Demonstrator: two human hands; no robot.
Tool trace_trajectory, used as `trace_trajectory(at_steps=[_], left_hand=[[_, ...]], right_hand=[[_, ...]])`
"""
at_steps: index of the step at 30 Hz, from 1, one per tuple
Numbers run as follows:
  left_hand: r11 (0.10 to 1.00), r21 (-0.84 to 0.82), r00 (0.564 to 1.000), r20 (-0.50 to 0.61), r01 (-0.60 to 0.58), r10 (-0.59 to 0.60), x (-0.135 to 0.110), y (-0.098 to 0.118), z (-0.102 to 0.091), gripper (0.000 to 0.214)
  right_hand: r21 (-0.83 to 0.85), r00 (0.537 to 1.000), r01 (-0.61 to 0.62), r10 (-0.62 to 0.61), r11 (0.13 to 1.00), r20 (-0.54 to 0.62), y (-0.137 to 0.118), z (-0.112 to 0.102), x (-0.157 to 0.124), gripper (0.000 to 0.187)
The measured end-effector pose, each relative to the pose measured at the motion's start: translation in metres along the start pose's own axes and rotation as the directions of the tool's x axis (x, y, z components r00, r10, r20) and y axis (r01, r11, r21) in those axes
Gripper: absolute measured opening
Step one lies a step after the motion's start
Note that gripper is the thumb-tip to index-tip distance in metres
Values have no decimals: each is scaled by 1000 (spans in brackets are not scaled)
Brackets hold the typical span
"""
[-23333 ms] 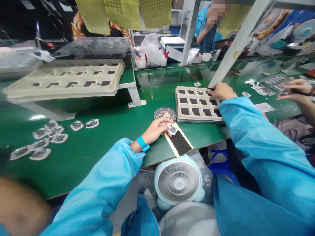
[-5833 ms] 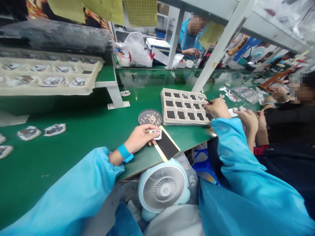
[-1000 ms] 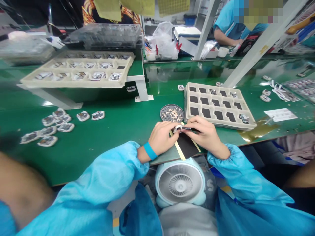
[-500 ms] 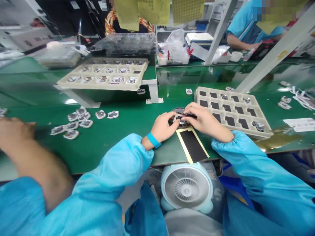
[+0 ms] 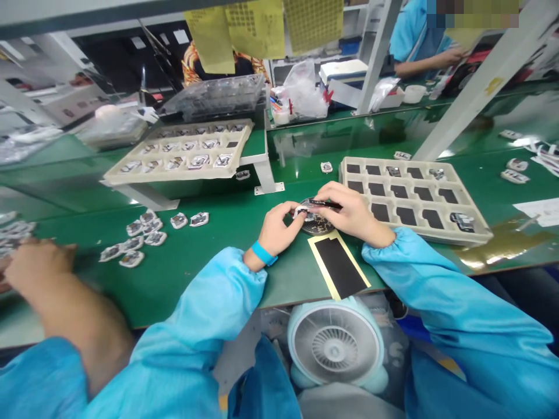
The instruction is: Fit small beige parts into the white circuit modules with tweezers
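Observation:
My left hand (image 5: pixel 279 224) pinches a small white-edged part (image 5: pixel 301 210) just above a round dark dish (image 5: pixel 317 223) of tiny pieces. My right hand (image 5: pixel 351 212) is closed on thin black tweezers (image 5: pixel 324 203), their tip at that part. Both hands meet over the dish. A black pad with a yellow border (image 5: pixel 339 266) lies in front of them, near the table edge. A beige tray (image 5: pixel 474 234) with dark pockets sits just right of my right hand; a few pockets hold parts.
A raised beige tray (image 5: pixel 112 176) of parts stands on a white stand at the back left. Loose parts (image 5: pixel 144 234) lie left on the green table. A co-worker's arm (image 5: pixel 65 302) reaches in at the lower left. A small fan (image 5: pixel 335 348) sits below the table edge.
My two hands have stayed together over the round dish, shifting slightly. The view has tilted, and the co-worker's hand at left has moved back toward the table edge.

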State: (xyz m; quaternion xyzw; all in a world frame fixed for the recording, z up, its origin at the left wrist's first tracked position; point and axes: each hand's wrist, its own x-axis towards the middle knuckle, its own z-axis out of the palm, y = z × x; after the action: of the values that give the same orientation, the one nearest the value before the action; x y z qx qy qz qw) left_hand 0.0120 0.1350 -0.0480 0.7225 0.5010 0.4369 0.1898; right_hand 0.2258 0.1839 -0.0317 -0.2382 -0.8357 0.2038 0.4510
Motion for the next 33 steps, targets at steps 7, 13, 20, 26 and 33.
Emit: trace_trajectory(at_steps=[7, 13, 20, 26, 33], left_hand=[[1000, -4, 996, -89, 17, -17, -11, 13, 7, 12], [999, 45, 997, -71, 14, -11, -11, 14, 6, 12], [997, 69, 1000, 4, 26, -26, -10, 5, 9, 22], [979, 161, 991, 29, 127, -133, -8, 11, 8, 34], [919, 149, 931, -52, 364, -360, 0, 13, 5, 28]], right_hand=[[26, 996, 76, -76, 997, 36, -1, 0, -3, 11], [-130, 998, -36, 41, 991, 37, -32, -12, -17, 22], [-230, 993, -112, 117, 967, 6, -62, -13, -27, 20], [-194, 990, -135, 138, 972, 1, -45, -14, -26, 15], [-139, 990, -91, 105, 986, 99, -35, -12, -13, 18]])
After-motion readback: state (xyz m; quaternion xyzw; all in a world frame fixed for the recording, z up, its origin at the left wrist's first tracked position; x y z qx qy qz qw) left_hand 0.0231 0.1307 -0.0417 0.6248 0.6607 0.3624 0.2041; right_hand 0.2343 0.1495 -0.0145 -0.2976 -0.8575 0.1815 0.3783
